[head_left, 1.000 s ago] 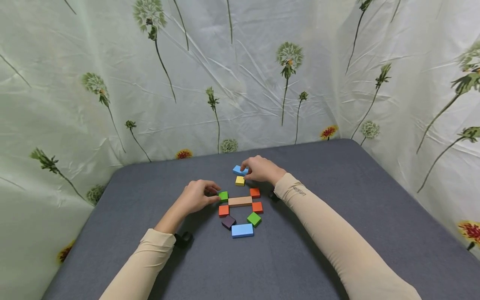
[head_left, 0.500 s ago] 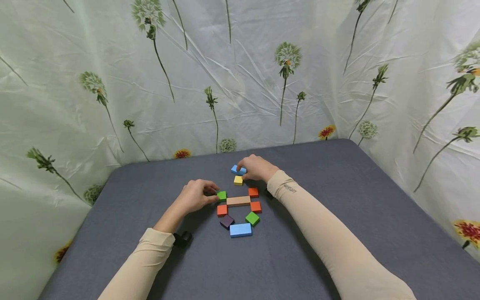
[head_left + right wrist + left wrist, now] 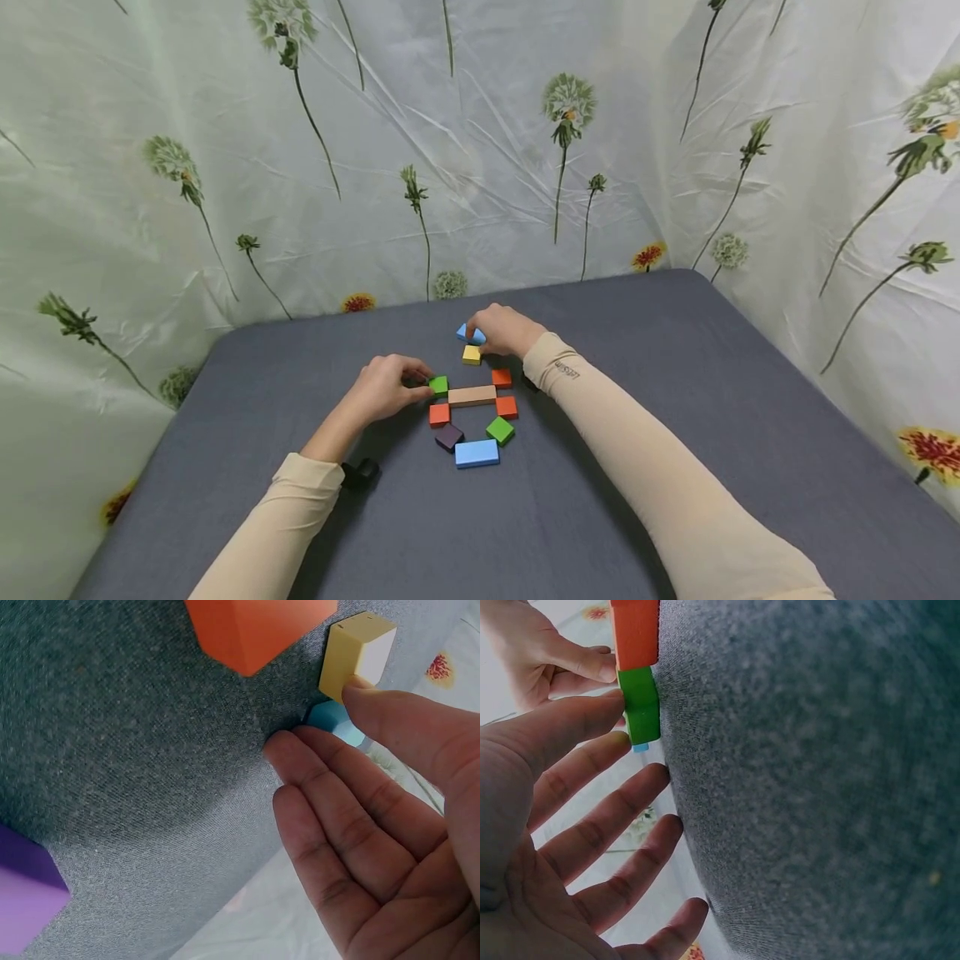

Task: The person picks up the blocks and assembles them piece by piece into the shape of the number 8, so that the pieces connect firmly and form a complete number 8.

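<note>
In the head view, small coloured blocks lie on the grey table. My left hand (image 3: 386,386) is at the left side of a green block (image 3: 438,386); in the left wrist view its thumb and index fingertips touch the green block (image 3: 640,706), the other fingers spread. At the far end, my right hand (image 3: 506,331) reaches over a long blue block (image 3: 471,335), with the index fingertip on it. The right thumb touches the side of a yellow block (image 3: 356,656); the other right fingers extend beside the blue block (image 3: 337,722) and their tips reach the table.
A tan bar (image 3: 472,397) lies between red-orange blocks (image 3: 507,407). Nearer are a dark purple block (image 3: 449,437), a second green block (image 3: 500,431) and another blue block (image 3: 477,453). A flower-printed curtain (image 3: 495,167) hangs behind the grey table (image 3: 600,350).
The head view has shifted slightly. My right index finger covers more of the far blue block, which looks a little more slanted. My left hand stays at the green block.
</note>
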{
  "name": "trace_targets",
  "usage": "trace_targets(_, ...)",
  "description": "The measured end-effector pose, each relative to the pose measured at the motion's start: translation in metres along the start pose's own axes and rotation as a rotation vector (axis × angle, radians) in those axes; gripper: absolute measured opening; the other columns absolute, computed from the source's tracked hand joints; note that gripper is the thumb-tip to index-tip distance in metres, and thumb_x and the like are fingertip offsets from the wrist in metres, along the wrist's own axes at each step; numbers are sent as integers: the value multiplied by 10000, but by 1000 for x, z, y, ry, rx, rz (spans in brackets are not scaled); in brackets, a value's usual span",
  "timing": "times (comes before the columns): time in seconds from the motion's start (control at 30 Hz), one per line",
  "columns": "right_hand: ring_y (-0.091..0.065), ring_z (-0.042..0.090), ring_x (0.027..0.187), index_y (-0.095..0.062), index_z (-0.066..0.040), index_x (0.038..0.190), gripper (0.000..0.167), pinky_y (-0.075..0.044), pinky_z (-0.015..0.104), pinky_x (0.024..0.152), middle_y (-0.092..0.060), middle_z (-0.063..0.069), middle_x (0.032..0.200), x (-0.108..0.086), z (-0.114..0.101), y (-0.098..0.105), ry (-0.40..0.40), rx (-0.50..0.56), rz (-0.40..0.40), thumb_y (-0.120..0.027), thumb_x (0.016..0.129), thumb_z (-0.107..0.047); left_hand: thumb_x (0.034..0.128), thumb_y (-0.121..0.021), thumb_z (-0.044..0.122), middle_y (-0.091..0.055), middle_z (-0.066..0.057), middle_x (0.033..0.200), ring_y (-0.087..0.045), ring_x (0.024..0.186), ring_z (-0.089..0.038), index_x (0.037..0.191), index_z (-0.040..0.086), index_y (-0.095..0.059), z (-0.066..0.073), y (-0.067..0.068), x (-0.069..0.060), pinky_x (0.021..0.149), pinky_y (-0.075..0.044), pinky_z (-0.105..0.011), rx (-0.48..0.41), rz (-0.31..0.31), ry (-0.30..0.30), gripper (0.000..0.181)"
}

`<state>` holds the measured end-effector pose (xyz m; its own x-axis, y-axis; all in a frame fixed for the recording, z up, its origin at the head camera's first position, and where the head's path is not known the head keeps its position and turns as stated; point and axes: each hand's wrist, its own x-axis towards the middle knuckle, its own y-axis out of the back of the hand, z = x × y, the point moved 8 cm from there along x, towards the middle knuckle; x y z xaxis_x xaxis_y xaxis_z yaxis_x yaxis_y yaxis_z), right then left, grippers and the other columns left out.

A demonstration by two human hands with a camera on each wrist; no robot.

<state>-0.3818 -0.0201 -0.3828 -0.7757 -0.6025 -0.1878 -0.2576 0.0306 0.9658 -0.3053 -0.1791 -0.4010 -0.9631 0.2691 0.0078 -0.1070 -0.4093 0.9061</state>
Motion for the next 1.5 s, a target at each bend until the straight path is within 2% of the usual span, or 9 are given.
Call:
trace_targets(0.2,-708,257,1020,-730,-137,1337,308,-572,373,876,-722,125,1342,-2,-4,-2,5,-21,-27,-743,1031,-167,953,-835,276,-811,-19,1090,-740,1042,-227,1159,164,-823,0,-2,-2,946,-558,-522,-4,-7,-4,235)
trace_targets(0.3,-676,231,943,-749,-139,1280,255,-550,360,841,-742,111,1278,-3,-5,-1,8,-41,-20,-749,1028,-173,953,-833,275,-811,-19,1087,-740,1042,-227,1150,164,-826,1,-4,-2,948,-554,-528,-8,-4,-6,227)
trace_targets(0.67,-711,289,1117,-720,-143,1362,345,-577,416,983,-705,116,1401,-5,-12,-1,43,-54,-26,-755,1019,-147,950,-836,255,-808,-12,1055,-734,1021,-213,1127,152,-829,2,-3,0,949,-553,-529,9,6,0,205)
trace_targets(0.97,-755,272,1050,-760,-118,1229,262,-606,399,933,-779,95,1202,-5,-20,0,93,-128,31,-803,982,-195,944,-845,249,-808,-8,1036,-730,991,-200,1113,153,-834,4,-1,2,923,-557,-509,18,19,-3,194)
trace_targets(1.23,-758,262,1052,-785,-99,1180,265,-609,387,933,-788,86,1170,-4,-29,2,98,-151,76,-849,938,-187,944,-845,241,-808,-8,1038,-730,990,-204,1115,156,-834,5,0,1,907,-561,-496,18,20,2,192)
trace_targets(1.5,-759,243,1024,-784,-119,1187,264,-608,363,929,-791,74,1162,-3,-37,-1,99,-157,59,-837,950,-225,944,-846,241,-809,-12,1038,-731,986,-199,1111,151,-837,3,0,1,907,-571,-494,18,14,11,190)
